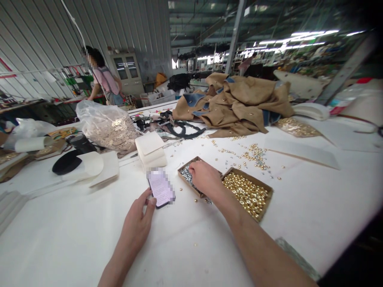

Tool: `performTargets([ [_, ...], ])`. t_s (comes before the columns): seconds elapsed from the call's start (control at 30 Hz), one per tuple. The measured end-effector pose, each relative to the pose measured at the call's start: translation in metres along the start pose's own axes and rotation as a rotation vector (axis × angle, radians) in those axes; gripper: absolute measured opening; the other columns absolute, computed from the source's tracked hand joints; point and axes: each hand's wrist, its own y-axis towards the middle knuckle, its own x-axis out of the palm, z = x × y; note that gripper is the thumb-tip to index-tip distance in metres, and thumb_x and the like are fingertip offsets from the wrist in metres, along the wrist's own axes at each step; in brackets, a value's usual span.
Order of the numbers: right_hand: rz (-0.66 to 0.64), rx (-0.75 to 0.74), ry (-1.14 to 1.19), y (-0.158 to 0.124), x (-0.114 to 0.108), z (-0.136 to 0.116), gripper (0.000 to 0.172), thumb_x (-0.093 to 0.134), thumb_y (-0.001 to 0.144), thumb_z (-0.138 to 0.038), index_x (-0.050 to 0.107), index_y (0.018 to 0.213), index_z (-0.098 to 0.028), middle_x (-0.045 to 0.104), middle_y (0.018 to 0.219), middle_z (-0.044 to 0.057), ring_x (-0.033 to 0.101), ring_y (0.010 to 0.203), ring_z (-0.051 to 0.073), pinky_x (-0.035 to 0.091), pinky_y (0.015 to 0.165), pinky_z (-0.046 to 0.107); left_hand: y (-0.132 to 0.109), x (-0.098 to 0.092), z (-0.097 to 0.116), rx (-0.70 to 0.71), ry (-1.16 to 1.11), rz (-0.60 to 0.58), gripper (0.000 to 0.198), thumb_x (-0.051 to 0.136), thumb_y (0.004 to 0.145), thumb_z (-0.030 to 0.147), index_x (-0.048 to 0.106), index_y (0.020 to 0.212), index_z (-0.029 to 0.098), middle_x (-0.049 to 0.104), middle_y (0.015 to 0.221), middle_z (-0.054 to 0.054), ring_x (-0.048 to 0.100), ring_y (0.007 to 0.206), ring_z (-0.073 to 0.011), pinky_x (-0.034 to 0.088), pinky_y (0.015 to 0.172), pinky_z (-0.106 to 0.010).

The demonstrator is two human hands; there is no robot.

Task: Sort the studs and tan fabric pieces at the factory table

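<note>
Just right of the phone (161, 188), the right hand (206, 175) is bunched in the silver box (188, 185); I cannot tell if it pinches anything. The left hand (140, 218) touches the phone's left edge, grip unclear. Farther right of it, the gold box (267, 204) looks well stocked; loose studs (254, 155) lie unboxed.

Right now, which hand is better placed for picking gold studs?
Right, likely: the right hand is at the box of silver pieces, beside the box of gold studs; the left hand, at the smartphone, is farther away.
</note>
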Motion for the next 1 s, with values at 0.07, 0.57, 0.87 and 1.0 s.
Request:
performTargets([
  [0.07, 0.006, -0.009, -0.014, 0.0000, 0.0007, -0.0008, 0.026, 0.059, 0.107, -0.025, 0.080, 0.094, -0.019, 0.081, 0.103, 0.010, 0.073, 0.094, 0.026, 0.034, 0.072, 0.038, 0.0004, 0.0011, -0.0019, 0.004, -0.008, 0.001, 0.071, 0.048, 0.110, 0.072, 0.059, 0.162, 0.024, 0.067, 0.149, -0.014, 0.061, 0.135, -0.0348, 0.046, 0.116, -0.050],
  [0.57, -0.037, -0.008, -0.018, -0.0014, -0.0004, -0.0027, 0.018, 0.068, 0.106, -0.028, 0.082, 0.098, -0.021, 0.084, 0.103, 0.009, 0.076, 0.100, 0.027, 0.043, 0.077, 0.036, 0.0003, 0.0009, -0.0007, 0.006, -0.020, 0.000, 0.070, 0.046, 0.110, 0.073, 0.059, 0.160, 0.025, 0.067, 0.148, -0.012, 0.061, 0.134, -0.0324, 0.046, 0.116, -0.049],
  [0.87, -0.035, 0.008, -0.025, -0.0012, -0.0014, -0.0033, 0.021, 0.065, 0.107, -0.027, 0.083, 0.097, -0.020, 0.084, 0.100, 0.010, 0.076, 0.094, 0.027, 0.040, 0.074, 0.036, -0.0002, -0.0037, 0.0037, -0.013, -0.058, -0.018, 0.070, 0.048, 0.111, 0.072, 0.060, 0.161, 0.024, 0.069, 0.146, -0.014, 0.062, 0.135, -0.0349, 0.047, 0.115, -0.050],
  [1.0, -0.020, 0.018, -0.001, -0.0011, -0.0031, -0.0044, 0.024, 0.061, 0.107, -0.025, 0.082, 0.096, -0.019, 0.083, 0.101, 0.010, 0.073, 0.091, 0.025, 0.037, 0.072, 0.035, 0.0006, -0.0030, 0.0014, -0.028, -0.077, -0.017, 0.071, 0.046, 0.111, 0.075, 0.059, 0.160, 0.026, 0.067, 0.149, -0.011, 0.060, 0.137, -0.0322, 0.044, 0.119, -0.050],
])
